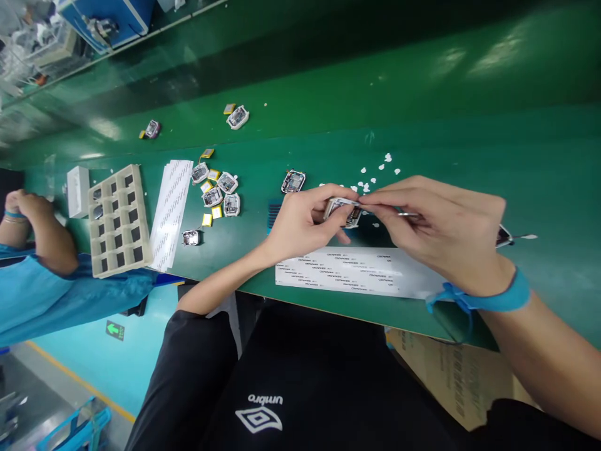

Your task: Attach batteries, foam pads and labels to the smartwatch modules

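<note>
Left hand [300, 220] was closed on a small square white-framed electronic module [339, 212], pinching its edges and holding it tilted above the green workbench [469, 144], apparently to keep it steady and turn its edge toward the other hand. Right hand [446, 235] gripped slim steel tweezers [407, 214] between thumb and fingers, a hold that seemed meant for fine work, with their tips at the module's edge. A blue wrist strap [493, 297] circled that wrist.

Just below both hands, toward the body, lay a white label sheet [357, 272]. Just beyond the left hand sat a second module [293, 181], and white paper flecks [370, 181] were scattered beyond the gap between the hands. Past the right hand lay a dark module [503, 237].

Well left of the left hand were more modules [213, 196], small yellow pieces [216, 212], a second label sheet [173, 213] and a beige compartment tray [117, 219]. Beyond the tray was a co-worker's blue sleeve [32, 294].
</note>
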### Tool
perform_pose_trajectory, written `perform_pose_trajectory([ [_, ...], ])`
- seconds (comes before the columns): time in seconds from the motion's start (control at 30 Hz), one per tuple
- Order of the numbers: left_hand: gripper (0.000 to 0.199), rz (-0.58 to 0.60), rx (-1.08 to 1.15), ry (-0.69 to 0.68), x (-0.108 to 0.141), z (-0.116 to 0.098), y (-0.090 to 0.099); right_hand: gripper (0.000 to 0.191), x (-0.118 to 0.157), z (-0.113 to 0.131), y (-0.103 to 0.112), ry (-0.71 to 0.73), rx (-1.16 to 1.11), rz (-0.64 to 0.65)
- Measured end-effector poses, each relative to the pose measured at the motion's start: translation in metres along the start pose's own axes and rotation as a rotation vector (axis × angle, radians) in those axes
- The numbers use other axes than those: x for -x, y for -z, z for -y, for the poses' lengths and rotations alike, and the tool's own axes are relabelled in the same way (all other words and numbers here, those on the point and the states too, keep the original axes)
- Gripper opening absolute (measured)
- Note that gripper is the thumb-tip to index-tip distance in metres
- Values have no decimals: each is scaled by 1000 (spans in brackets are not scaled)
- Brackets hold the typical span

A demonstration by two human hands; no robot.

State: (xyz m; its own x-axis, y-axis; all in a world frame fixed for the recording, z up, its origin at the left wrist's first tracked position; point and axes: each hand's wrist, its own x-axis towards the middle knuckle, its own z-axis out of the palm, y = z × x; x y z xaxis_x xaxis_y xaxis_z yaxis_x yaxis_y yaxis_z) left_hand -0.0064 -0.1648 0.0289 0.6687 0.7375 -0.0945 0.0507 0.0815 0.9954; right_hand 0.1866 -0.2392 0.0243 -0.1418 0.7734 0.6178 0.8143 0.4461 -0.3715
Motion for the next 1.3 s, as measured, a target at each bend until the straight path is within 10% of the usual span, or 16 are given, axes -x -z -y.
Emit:
perform_pose_trajectory([
  [0.37,31,147,289,191,-6,-7,10,51,7,1,2,70,123,-25],
  [1.3,10,84,211,118,0,8,-1,13,2,2,4,-70,2,-25],
])
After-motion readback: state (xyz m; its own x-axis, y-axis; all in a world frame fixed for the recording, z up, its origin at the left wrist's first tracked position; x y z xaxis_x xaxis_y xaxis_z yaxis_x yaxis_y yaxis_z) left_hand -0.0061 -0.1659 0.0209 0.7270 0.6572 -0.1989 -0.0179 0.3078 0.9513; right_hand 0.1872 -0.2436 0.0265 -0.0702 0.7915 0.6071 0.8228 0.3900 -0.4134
